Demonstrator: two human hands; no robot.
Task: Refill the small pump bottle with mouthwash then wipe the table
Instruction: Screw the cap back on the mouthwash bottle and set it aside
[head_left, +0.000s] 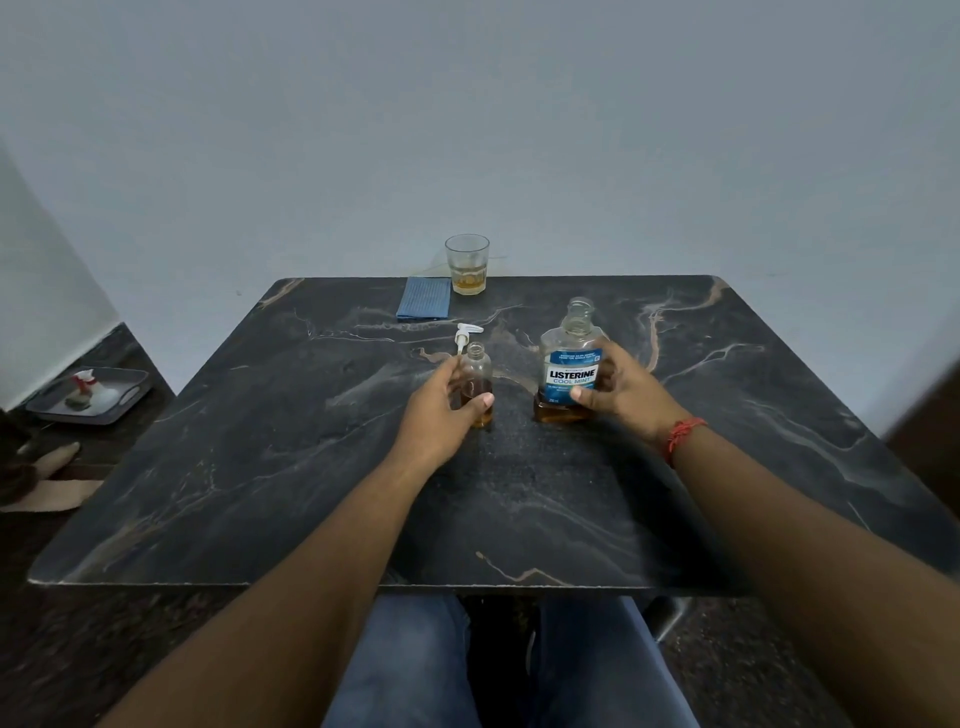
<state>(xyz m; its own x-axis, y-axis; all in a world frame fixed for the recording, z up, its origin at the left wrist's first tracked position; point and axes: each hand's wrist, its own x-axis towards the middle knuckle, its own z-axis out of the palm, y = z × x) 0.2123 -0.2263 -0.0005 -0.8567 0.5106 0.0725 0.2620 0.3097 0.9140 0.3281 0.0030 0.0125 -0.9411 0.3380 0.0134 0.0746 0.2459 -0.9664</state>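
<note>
From the head camera, the small pump bottle (475, 382) stands upright near the middle of the dark surface (727, 467), open at the top. The left hand (441, 410) wraps its fingers (485, 400) around the bottle's lower half and holds it. The white pump top (466, 335) pokes up just behind the bottle at 11 o'clock. At 3 o'clock from it, just beside, stands the mouthwash bottle (571, 364) with no cap on. The right hand (623, 392) grips it at the label. Brown liquid sits low in both bottles, so they are probably light. Their sides look smooth and may be slippery, so holding the wide middle seems best. The blue cloth (423, 304) lies at 12 o'clock, next to a glass (466, 264).
</note>
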